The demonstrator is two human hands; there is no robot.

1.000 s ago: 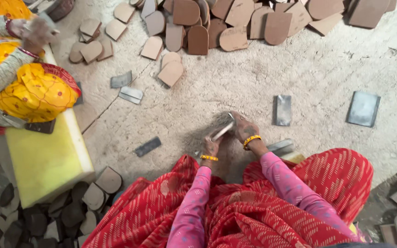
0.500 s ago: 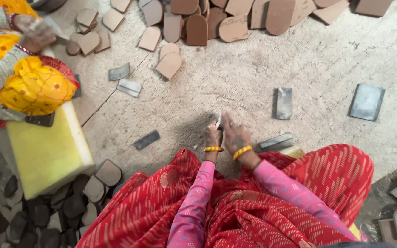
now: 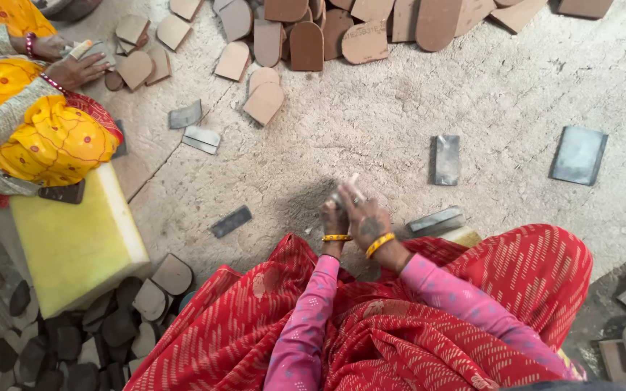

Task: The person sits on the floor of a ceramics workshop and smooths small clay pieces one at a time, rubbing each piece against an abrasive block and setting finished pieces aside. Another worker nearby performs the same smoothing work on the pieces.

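Head view, hidden parts: the small pale piece (image 3: 347,190) held between the two hands is mostly covered by them, so its shape and kind are hard to make out; only a light sliver shows above the knuckles.
Head view, cut off: the person's arms run into pink sleeves and red patterned cloth (image 3: 429,318) that fills the lower frame; a co-worker in yellow (image 3: 34,123) is cropped at the left edge.
Left hand (image 3: 333,217): fingers clenched around the lower end of the small pale piece, a yellow bangle at the wrist.
Right hand (image 3: 366,216): fingers curled over the same piece from the right, touching the left hand; exact hold cannot be told.
Piece, place: raised just above the sandy floor (image 3: 371,108), straight ahead of the knees.
Piece, axis: the visible sliver slants up and to the right, away from the person; the far end is too small to read.
Nearby: a grey metal block (image 3: 435,219) lies just right of the hands, another grey block (image 3: 445,159) farther off.
Far side: brown round-topped cut-outs (image 3: 306,45) lie heaped along the top edge.
Left: a yellow foam slab (image 3: 74,239) lies beside the co-worker, dark cut-outs (image 3: 121,326) below it.
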